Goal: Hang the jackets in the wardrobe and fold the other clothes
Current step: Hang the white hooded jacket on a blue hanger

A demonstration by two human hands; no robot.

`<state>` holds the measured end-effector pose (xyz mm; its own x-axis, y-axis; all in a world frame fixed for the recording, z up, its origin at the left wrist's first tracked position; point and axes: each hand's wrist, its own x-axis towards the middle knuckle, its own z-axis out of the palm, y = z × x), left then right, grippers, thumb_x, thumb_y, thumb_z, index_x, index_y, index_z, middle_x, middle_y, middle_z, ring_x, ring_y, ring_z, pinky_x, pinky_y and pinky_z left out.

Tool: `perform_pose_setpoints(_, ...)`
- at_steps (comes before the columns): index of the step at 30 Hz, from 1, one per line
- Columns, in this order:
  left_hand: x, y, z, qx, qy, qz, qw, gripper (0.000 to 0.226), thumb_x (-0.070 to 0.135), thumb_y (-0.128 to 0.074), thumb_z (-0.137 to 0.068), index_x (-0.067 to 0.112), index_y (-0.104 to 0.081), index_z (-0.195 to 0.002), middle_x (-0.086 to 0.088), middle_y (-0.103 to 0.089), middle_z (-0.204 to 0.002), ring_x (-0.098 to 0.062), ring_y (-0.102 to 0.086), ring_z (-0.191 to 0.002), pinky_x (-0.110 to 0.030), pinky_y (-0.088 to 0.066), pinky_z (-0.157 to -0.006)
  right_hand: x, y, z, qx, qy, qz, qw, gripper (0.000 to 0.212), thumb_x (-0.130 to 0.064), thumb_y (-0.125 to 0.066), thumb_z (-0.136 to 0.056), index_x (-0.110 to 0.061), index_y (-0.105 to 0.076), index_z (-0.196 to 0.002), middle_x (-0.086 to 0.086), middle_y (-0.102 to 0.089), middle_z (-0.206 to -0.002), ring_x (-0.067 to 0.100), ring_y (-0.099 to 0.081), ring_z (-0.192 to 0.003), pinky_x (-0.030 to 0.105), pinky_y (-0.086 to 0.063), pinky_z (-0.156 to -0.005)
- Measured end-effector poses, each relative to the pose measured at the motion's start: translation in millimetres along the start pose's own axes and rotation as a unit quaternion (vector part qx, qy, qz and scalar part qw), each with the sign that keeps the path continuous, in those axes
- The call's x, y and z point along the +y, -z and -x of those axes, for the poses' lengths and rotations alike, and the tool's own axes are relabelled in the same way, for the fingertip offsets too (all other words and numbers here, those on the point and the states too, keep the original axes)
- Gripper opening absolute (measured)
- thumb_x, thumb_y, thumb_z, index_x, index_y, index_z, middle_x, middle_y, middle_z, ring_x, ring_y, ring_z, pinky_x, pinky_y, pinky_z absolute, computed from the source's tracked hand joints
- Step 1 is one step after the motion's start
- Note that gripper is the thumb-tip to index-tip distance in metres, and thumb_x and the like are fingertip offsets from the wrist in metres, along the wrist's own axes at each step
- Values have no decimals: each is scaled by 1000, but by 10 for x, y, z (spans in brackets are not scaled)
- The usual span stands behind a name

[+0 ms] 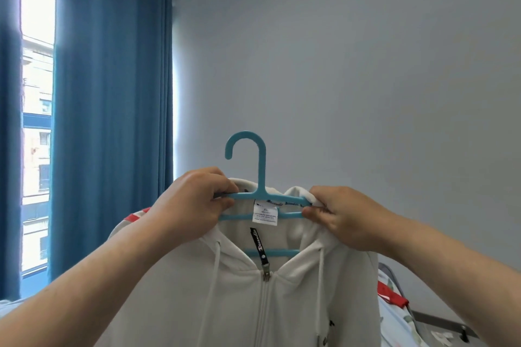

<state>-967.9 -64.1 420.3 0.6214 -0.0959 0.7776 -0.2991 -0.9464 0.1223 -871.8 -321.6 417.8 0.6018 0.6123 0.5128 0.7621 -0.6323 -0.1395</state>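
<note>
Now I'm settling the white zip hoodie (225, 304) on the blue hanger (261, 166); my left hand (197, 197) pinches its nine-o'clock arm, my right hand (342, 220) pinches collar and bar at three o'clock. Next, probably: the wardrobe.

The hanger (261, 169) was turquoise, the jacket (239, 298) white with red sleeve bands and a black zip tab (255, 244). The curtains (112, 121) were deep blue, the wall (366, 79) pale grey, the bedding (400, 324) leaf-printed.
</note>
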Motion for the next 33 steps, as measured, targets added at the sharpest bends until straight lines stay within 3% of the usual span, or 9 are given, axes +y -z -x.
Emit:
perform_pose_setpoints(2, -3, 26, 9, 11, 4, 64, 998, 26, 13, -74, -85, 36, -73, -98, 23, -61, -91, -2, -59, -89, -23, -47, -78, 22, 11, 14, 42, 0, -1, 999, 31, -43, -51, -100, -25, -47, -75, -8, -55, -70, 11, -50, -67, 28, -36, -60)
perform_pose_setpoints(4, -35, 67, 59, 27, 30, 103, 994, 32, 36, -70, -87, 47, -60, -115, 36, -54, -111, 9, -54, -104, -19, -45, -88, 64, 46, 30, 74, -9, -13, 997, 35, -42, -52, -99, -27, -43, -69, -9, -53, -66, 10, -49, -64, 28, -35, -58)
perform_pose_setpoints(6, -169, 103, 156, 22, 87, 34, 995, 49, 68, -52, -84, 45, -53, -127, 35, -48, -121, 5, -51, -108, -29, -47, -95, 123, 85, 48, 92, -16, -26, 995, 35, -42, -53, -98, -26, -45, -69, -9, -54, -66, 11, -50, -64, 29, -37, -58)
perform_pose_setpoints(8, -323, 97, 287, -11, 136, -65, 989, 63, 85, -33, -78, 37, -61, -108, 23, -61, -109, -5, -59, -97, -35, -53, -87, 172, 109, 69, 107, -18, -36, 993, 34, -41, -54, -98, -27, -46, -68, -10, -55, -65, 10, -51, -64, 30, -38, -58)
perform_pose_setpoints(10, -448, 11, 399, -31, 148, -83, 985, 60, 83, -39, -77, 27, -61, -77, 13, -66, -74, -9, -61, -72, -34, -52, -68, 202, 110, 83, 118, -15, -41, 992, 35, -42, -53, -98, -28, -45, -67, -10, -54, -64, 10, -51, -64, 32, -39, -59)
perform_pose_setpoints(12, -498, -94, 460, -17, 131, -74, 988, 52, 70, -50, -85, 22, -56, -65, 8, -60, -59, -11, -58, -61, -32, -47, -58, 213, 91, 93, 107, -12, -40, 993, 37, -42, -52, -99, -28, -44, -66, -10, -52, -62, 9, -49, -62, 30, -38, -59)
perform_pose_setpoints(18, -509, -129, 386, 28, 56, -130, 990, 69, 78, -18, -73, 19, -54, -60, 8, -56, -54, -16, -54, -57, -29, -37, -51, 250, 255, 99, 81, -20, 49, 995, 34, -46, -44, -101, -28, -41, -72, -10, -53, -70, 5, -49, -66, 22, -34, -57)
perform_pose_setpoints(26, -347, -205, 319, 101, 44, -113, 987, 61, 73, -28, -76, 20, -43, -50, 8, -46, -43, -20, -48, -46, -30, -38, -48, 57, 286, 33, 80, 31, -15, 996, 32, -45, -50, -99, -34, -43, -70, -13, -53, -66, 3, -48, -61, 21, -34, -57)
perform_pose_setpoints(33, -293, -273, 279, 105, 45, -82, 990, 63, 75, -28, -74, 19, -50, -54, 5, -52, -48, -21, -50, -51, -35, -43, -52, 162, 204, 198, 21, -17, 33, 999, 36, -56, -55, -93, -30, -46, -71, -11, -54, -67, 5, -48, -61, 24, -35, -55)
